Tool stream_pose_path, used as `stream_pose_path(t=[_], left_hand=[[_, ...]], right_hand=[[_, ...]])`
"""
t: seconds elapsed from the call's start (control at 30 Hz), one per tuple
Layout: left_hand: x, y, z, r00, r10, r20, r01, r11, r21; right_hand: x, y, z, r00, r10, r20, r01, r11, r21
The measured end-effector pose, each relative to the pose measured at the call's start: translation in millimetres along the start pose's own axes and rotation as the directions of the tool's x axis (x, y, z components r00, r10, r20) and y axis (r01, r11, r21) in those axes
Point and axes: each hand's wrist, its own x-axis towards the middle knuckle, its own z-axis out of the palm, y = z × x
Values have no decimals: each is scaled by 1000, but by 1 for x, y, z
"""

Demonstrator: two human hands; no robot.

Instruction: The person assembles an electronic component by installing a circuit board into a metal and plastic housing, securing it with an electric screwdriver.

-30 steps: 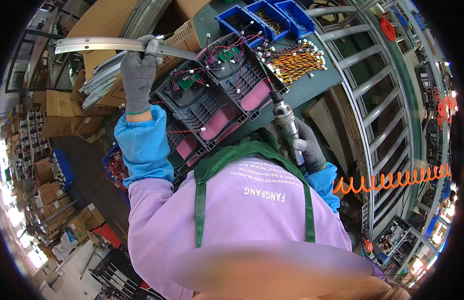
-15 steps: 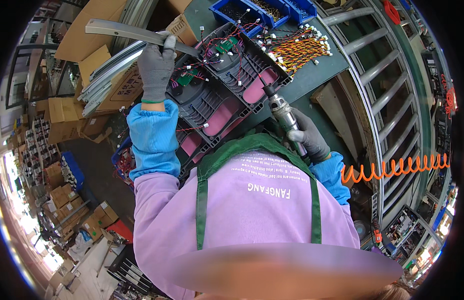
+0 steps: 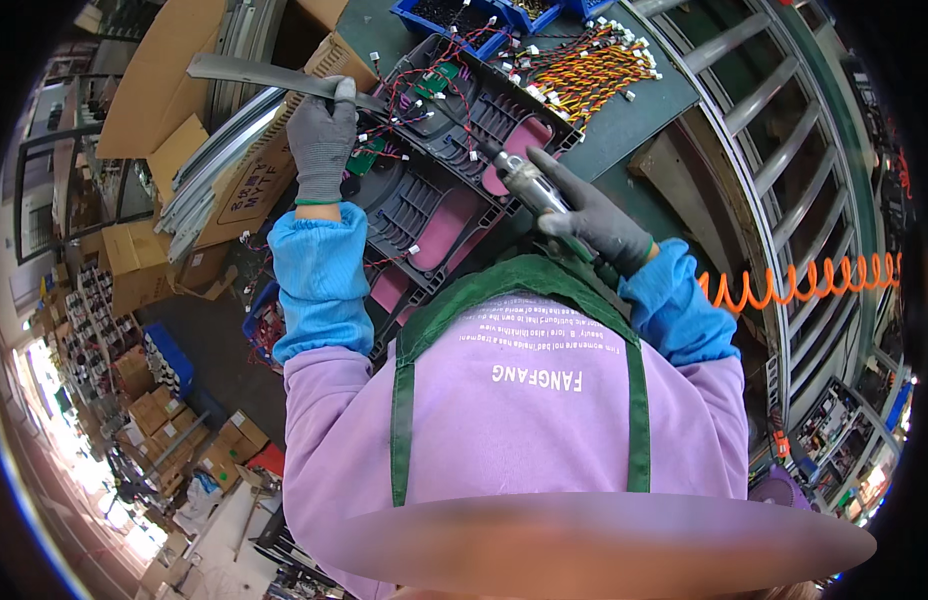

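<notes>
My left hand [image 3: 322,140], in a grey glove, grips a long flat metal strip [image 3: 249,74] whose right end reaches over the black plastic housings [image 3: 404,208]. These have pink panels [image 3: 446,232] and carry a green circuit board [image 3: 437,80] and a second green board [image 3: 363,158], with thin red and black wires. My gloved right hand [image 3: 602,218] is wrapped round a silver power screwdriver [image 3: 530,184]. Its long bit slants up and left over the upper housing; whether the tip touches a screw is too small to tell.
Beyond the housings, blue bins [image 3: 454,25] hold small parts. A bundle of yellow, red and black wires [image 3: 589,68] lies on the green table [image 3: 644,125]. A roller conveyor [image 3: 774,100] and coiled orange hose [image 3: 804,285] are at right; cardboard [image 3: 252,190] with metal profiles stands at left.
My right hand has swung the screwdriver up and left, so its bit now reaches over the upper housing. My left hand still grips the strip, which has turned slightly. The whole view has shifted a little.
</notes>
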Motion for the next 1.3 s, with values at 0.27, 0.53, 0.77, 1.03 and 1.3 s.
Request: stream_pose_path(t=[0.27,0.53,0.77,1.03,1.3], left_hand=[[-7,-18,27,997,35,73,-55,959,278],[4,-11,30,995,-41,94,14,962,273],[7,-17,36,989,18,148,-71,931,357],[1,-14,35,996,27,89,-44,982,186],[4,-21,37,997,27,73,-28,1000,12]], right_hand=[[34,-19,12,993,107,52,-113,984,139],[51,-8,17,995,90,33,-92,995,49],[52,-14,20,990,139,30,-139,990,22],[59,-7,21,996,92,-8,-92,995,-41],[62,-2,20,999,52,-10,-53,989,-135]])
